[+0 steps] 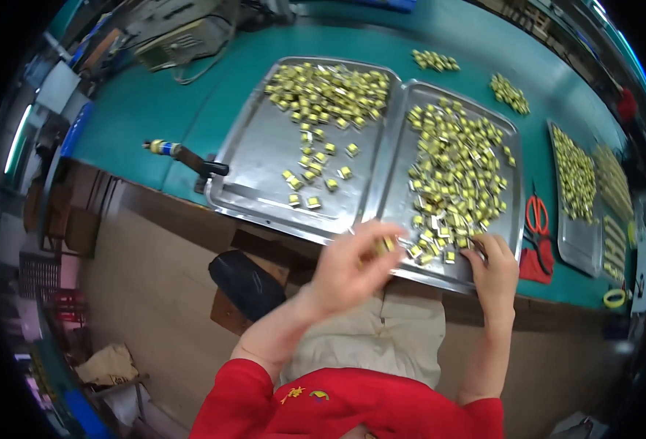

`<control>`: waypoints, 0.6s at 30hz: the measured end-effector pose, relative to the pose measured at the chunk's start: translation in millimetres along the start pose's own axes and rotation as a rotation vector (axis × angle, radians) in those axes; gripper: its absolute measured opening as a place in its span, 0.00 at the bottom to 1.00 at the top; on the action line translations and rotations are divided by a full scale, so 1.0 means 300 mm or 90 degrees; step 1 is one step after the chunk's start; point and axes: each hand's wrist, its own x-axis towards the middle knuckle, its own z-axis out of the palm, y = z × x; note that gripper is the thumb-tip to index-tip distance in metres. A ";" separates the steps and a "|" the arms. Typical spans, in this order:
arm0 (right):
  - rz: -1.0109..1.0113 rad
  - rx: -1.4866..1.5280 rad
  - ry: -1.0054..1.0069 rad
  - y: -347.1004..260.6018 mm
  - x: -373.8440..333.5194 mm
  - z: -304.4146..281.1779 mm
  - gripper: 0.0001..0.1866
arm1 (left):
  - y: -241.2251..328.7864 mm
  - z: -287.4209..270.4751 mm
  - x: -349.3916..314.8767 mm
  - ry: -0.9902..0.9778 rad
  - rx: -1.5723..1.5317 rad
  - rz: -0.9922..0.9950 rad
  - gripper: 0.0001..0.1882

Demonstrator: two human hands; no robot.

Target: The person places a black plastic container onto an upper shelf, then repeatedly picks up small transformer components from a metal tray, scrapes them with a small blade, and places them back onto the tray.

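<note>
My left hand (pixel 356 268), slightly blurred, is raised over the front edge between two metal trays, its fingers closed round at least one small yellow-taped transformer (pixel 386 245). At the front right corner of the right tray (pixel 516 212), my right hand (pixel 495 272) has thumb and fingers pinched at the edge of a heap of similar transformers (pixel 454 168). What sits between those fingertips is mostly hidden, though it looks like one more of these parts. The left tray (pixel 253 157) holds a dense heap (pixel 330 91) at its back and several loose transformers (pixel 312 202) towards its front.
Red-handled scissors (pixel 536 214) and black-handled pliers (pixel 543 249) on a red cloth (pixel 531 268) lie right of the trays. A third tray (pixel 579 241) is farther right. Two small transformer piles (pixel 435 61) lie behind. A clamped tool (pixel 184 155) is at left, a dark stool (pixel 244 285) below.
</note>
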 end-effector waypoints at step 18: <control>0.033 -0.062 0.051 0.021 -0.047 -0.026 0.10 | -0.017 -0.077 0.115 0.026 0.410 0.375 0.13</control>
